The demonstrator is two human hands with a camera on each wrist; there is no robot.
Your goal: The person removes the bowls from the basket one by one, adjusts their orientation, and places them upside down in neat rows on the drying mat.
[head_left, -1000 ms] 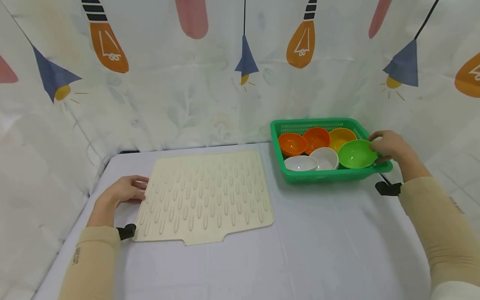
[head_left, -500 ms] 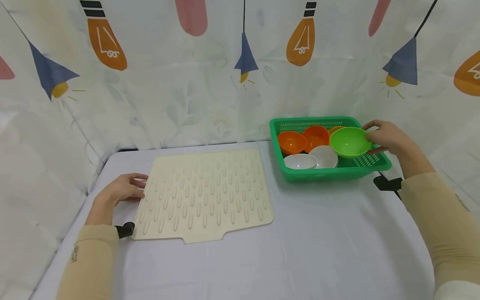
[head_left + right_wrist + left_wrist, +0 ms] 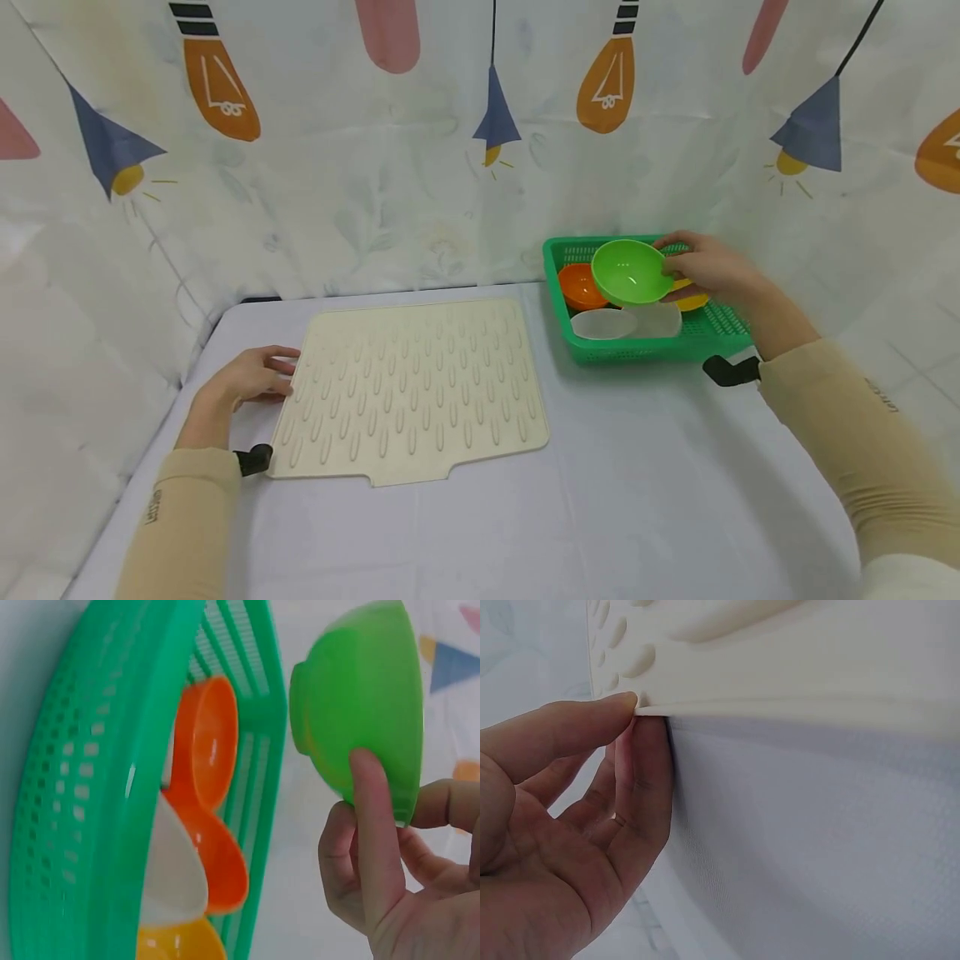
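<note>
My right hand [image 3: 708, 265] grips a lime-green bowl [image 3: 628, 272] by its rim and holds it in the air over the green basket [image 3: 645, 350]. In the right wrist view the thumb lies on the green bowl [image 3: 360, 705] beside the green basket [image 3: 90, 787]. Inside the basket lie an orange bowl [image 3: 579, 286], two white bowls [image 3: 603, 324] and a yellow bowl [image 3: 692, 300], partly hidden. My left hand [image 3: 251, 379] rests at the left edge of the cream ribbed mat [image 3: 412, 387]. Its thumb and fingers pinch the edge of the mat [image 3: 795, 682].
A pale tablecloth [image 3: 637, 483] covers the table. A curtain printed with lamps and bulbs [image 3: 337, 150] walls in the back and both sides. The basket sits at the back right corner, close to the curtain.
My right hand lifted the green bowl out of the basket's right end and carried it left and upward over the basket. The left hand stayed at the mat's edge.
</note>
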